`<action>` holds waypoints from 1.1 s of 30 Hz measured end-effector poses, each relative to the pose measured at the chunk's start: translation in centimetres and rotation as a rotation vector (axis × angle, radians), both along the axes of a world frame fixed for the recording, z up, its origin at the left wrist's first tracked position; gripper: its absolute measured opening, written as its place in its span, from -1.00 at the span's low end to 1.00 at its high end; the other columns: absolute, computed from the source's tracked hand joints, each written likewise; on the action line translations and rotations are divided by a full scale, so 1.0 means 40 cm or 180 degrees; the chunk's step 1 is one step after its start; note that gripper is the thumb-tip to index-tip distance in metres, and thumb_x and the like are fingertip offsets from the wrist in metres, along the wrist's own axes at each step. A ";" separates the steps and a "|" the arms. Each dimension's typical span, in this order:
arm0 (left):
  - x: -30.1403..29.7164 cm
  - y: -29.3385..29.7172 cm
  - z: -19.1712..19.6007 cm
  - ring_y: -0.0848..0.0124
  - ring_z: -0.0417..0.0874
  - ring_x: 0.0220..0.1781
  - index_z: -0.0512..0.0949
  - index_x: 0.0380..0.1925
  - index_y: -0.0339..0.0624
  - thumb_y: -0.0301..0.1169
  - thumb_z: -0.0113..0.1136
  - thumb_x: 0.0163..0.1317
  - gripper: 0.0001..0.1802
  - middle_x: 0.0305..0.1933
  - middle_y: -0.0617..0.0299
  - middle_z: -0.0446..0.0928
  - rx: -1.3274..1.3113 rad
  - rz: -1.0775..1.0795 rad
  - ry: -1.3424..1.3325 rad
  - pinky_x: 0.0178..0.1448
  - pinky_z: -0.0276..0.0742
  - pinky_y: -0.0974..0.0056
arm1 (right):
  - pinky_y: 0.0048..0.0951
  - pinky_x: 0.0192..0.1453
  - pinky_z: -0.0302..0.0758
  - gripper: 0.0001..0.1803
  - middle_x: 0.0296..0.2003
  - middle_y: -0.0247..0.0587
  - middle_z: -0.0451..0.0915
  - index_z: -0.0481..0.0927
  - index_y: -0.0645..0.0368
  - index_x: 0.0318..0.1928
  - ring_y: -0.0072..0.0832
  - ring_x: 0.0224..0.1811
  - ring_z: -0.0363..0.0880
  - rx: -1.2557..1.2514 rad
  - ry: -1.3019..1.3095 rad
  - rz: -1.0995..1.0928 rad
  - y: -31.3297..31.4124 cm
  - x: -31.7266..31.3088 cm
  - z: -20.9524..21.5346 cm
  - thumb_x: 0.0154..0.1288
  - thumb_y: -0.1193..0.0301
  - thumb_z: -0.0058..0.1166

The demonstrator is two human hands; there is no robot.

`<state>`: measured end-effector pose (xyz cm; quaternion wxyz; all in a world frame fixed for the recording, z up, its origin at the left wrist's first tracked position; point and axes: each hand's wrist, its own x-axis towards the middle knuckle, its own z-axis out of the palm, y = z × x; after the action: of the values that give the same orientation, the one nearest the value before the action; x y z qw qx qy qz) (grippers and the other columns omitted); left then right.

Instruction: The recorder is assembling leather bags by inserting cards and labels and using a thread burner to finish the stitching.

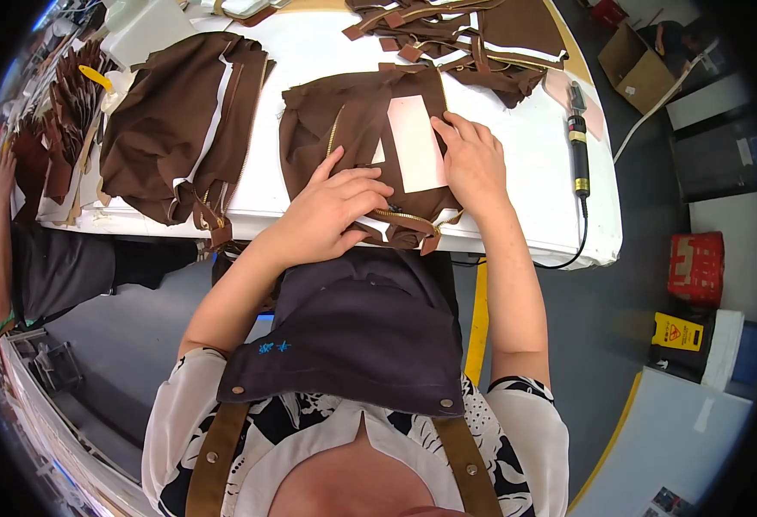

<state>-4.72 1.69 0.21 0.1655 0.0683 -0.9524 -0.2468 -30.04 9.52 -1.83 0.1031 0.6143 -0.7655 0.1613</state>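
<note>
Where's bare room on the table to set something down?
A broad bare patch of white table lies between the right hand and the black-handled tool. A strip runs between the brown piece beneath the left hand and the fabric left of it. Crowded: the far zippered pile, the left-edge stack.

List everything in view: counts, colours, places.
Table: one, white, upper half
Fabric piece: one, brown, centre
Card: one, pale pink, on that piece
Fabric bundle: one, brown, table left
Fabric pile: one, brown, table back
Corded tool: one, black, table right
Box: one, tan, upper right
Crate: one, red, right
Sign: one, yellow, right
Co-worker: at least one, green top, left
Left hand: one, bare, on fabric piece
Right hand: one, bare, beside card
</note>
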 end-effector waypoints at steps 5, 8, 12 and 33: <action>-0.007 0.005 -0.001 0.16 0.45 0.44 0.54 -0.11 -0.12 -0.56 0.35 -0.11 -0.54 0.18 0.27 0.60 0.0054 0.0108 0.0044 0.65 -0.04 -0.25 | -0.13 0.37 0.40 -0.56 0.21 -0.18 0.58 0.60 0.03 0.21 -0.10 0.23 0.50 -0.0328 -0.1253 0.0468 0.029 -0.037 0.023 0.32 0.52 0.05; -0.003 0.011 0.003 0.16 0.45 0.44 0.53 -0.13 -0.12 -0.58 0.30 -0.12 -0.56 0.16 0.28 0.61 0.0175 0.0266 0.0023 0.65 -0.02 -0.24 | -0.14 0.35 0.43 -0.56 0.17 -0.06 0.59 0.59 0.12 0.17 -0.06 0.21 0.53 -0.1173 -0.0780 -0.0322 0.068 -0.129 0.032 0.26 0.54 0.15; -0.009 0.011 -0.014 0.17 0.45 0.42 0.55 -0.13 -0.12 -0.59 0.33 -0.14 -0.54 0.11 0.30 0.61 0.0102 0.0202 0.0121 0.65 -0.02 -0.24 | -0.02 0.29 0.44 -0.49 0.19 0.04 0.53 0.46 0.21 0.29 0.03 0.20 0.50 -0.0257 0.0200 -0.2105 0.141 -0.314 0.054 0.33 0.44 0.13; -0.015 0.039 -0.003 0.04 0.23 0.54 0.58 -0.19 -0.06 -0.47 0.44 -0.03 -0.64 0.17 0.19 0.44 -0.0349 0.0436 -0.0029 0.62 -0.21 -0.42 | -0.38 -0.23 0.48 -0.43 -0.41 -0.12 0.54 0.39 0.34 0.32 -0.37 -0.37 0.55 0.1060 -0.3088 -0.0703 0.402 0.105 0.198 0.51 0.19 0.08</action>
<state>-5.30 3.27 0.09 0.1812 0.1252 -0.9583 -0.1820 -25.82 25.60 6.10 -0.3459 0.3927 -0.8007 0.2914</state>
